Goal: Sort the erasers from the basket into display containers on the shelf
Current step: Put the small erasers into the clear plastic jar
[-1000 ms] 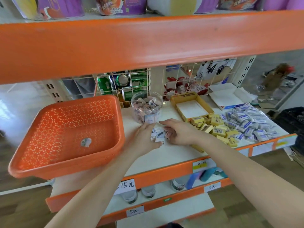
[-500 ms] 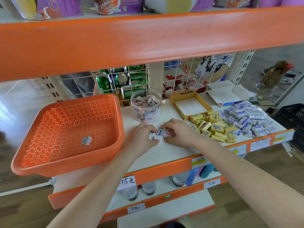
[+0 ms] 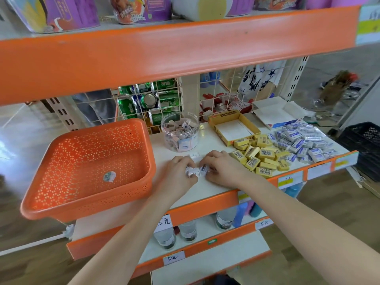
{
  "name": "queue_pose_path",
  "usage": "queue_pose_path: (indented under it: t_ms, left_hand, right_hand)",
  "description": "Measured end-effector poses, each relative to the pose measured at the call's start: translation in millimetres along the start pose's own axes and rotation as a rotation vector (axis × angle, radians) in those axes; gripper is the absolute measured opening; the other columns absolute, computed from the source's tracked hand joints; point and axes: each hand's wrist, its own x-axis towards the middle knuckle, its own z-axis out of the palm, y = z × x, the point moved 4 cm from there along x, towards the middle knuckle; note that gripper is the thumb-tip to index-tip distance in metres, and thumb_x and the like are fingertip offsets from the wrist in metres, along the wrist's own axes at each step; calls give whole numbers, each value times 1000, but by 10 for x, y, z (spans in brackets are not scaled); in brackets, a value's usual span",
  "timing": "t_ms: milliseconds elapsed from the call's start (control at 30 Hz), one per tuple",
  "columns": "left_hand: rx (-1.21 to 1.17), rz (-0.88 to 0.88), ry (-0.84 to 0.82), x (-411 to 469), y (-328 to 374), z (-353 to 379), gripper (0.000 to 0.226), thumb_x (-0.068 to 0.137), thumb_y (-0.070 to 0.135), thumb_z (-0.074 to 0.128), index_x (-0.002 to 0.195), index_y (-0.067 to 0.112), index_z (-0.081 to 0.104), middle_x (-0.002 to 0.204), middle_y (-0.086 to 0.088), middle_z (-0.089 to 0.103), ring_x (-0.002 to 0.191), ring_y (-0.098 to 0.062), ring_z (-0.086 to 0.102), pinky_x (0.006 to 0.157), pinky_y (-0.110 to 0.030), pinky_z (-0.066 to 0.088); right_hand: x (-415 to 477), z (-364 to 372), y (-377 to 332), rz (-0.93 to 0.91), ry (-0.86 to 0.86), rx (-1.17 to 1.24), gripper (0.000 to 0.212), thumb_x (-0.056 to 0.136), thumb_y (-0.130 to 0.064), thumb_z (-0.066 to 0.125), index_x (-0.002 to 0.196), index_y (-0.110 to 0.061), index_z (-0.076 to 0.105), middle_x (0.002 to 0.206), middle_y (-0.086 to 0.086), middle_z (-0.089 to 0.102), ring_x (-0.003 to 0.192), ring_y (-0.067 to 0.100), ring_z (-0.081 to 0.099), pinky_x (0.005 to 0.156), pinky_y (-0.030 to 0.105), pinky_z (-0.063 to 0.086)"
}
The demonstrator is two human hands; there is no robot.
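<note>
An orange perforated basket (image 3: pixel 61 194) stands on the shelf at the left, with only a round sticker on its floor. Both hands meet on the white shelf board beside it. My left hand (image 3: pixel 177 173) and my right hand (image 3: pixel 222 167) curl round a small bunch of white wrapped erasers (image 3: pixel 195 171) gathered between them. One more white eraser (image 3: pixel 194 155) lies just behind the hands. A clear round tub (image 3: pixel 181 130) with pinkish erasers stands behind. To the right sit an open yellow box (image 3: pixel 212 118), a pile of yellow erasers (image 3: pixel 261 157) and a pile of blue-white erasers (image 3: pixel 302 142).
An open white box (image 3: pixel 273 114) lies at the back right. A wire grid (image 3: pixel 144 99) with green cans behind it closes the back. The orange beam (image 3: pixel 164 48) of the upper shelf hangs overhead. Bottles (image 3: pixel 187 231) stand on the lower shelf.
Both hands have drawn closer together and pulled the loose white erasers into one bunch between them, slightly nearer the shelf's front edge.
</note>
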Motion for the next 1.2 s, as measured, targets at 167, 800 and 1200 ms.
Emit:
queue_pose_path:
  t_ms: [167, 800, 1200]
  left_hand:
    - [28, -78, -59, -5, -5, 8, 59, 80, 22, 67, 135, 19, 48, 128, -2, 37, 107, -16, 50, 94, -24, 40]
    - [135, -216, -6, 57, -4, -10, 51, 66, 38, 66, 116, 36, 57, 105, -3, 59, 97, -23, 56, 84, -41, 48]
    - [-164, -219, 356, 182, 256, -270, 45, 77, 9, 68, 117, 19, 52, 109, -4, 60, 91, -19, 58, 63, -12, 36]
  right_hand:
    - [-11, -3, 55, -28, 25, -5, 32, 79, -25, 59, 111, -24, 55, 106, -4, 58, 88, 22, 50, 76, 30, 38]
    - [294, -209, 170, -157, -92, 236, 27, 80, -19, 69, 105, -20, 61, 91, -2, 68, 81, 11, 61, 66, 14, 44]
    - [653, -779, 277, -136, 83, 560, 23, 81, -21, 71, 99, -24, 57, 92, -15, 60, 82, 0, 58, 66, 6, 42]
